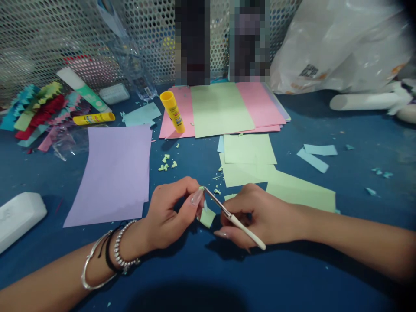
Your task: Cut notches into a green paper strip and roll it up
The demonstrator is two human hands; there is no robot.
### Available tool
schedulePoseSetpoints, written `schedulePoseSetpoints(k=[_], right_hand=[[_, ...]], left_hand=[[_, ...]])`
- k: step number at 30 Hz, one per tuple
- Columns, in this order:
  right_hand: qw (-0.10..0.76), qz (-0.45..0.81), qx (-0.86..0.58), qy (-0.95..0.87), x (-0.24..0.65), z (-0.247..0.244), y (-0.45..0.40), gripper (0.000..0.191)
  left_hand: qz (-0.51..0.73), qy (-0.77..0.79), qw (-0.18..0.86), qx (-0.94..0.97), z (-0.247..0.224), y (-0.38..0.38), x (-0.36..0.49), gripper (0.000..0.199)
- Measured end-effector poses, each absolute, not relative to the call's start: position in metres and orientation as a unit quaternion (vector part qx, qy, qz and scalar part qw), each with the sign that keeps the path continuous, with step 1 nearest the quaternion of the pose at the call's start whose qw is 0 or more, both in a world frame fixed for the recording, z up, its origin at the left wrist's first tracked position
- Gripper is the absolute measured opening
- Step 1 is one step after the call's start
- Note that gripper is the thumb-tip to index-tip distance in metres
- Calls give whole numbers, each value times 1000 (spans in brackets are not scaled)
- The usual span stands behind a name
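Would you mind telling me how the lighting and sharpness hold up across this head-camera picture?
Head view: dim, bluish light; the left hand, right hand and scissors are fairly sharp and cast soft shadows on the table; the corners darken and the edges bend, the plastic bag shows glare, and two blocks by the mesh are pixelated.

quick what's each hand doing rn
Left hand: closed, pinching a small green paper piece between thumb and fingers.
Right hand: closed around small scissors, blades at the paper.
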State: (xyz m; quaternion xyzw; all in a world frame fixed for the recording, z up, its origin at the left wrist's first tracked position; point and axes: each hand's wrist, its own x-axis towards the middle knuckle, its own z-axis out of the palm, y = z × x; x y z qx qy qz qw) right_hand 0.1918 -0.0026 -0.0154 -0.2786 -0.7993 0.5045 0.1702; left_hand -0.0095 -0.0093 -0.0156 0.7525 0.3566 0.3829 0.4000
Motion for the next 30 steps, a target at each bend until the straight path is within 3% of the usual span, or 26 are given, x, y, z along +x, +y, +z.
schedulePoseSetpoints(k=[11, 24, 30], right_hand=[[163, 385, -324, -849, 189, -19, -14, 22], [230, 137, -322, -908, 189, -23, -25, 20], [246, 110, -313, -911, 189, -22, -25, 17]], left_hand=[[371, 322, 350, 798, -12, -10, -10, 18], [355, 228, 361, 832, -10, -5, -9, 17], [351, 198, 334, 852, -9, -4, -8, 19]])
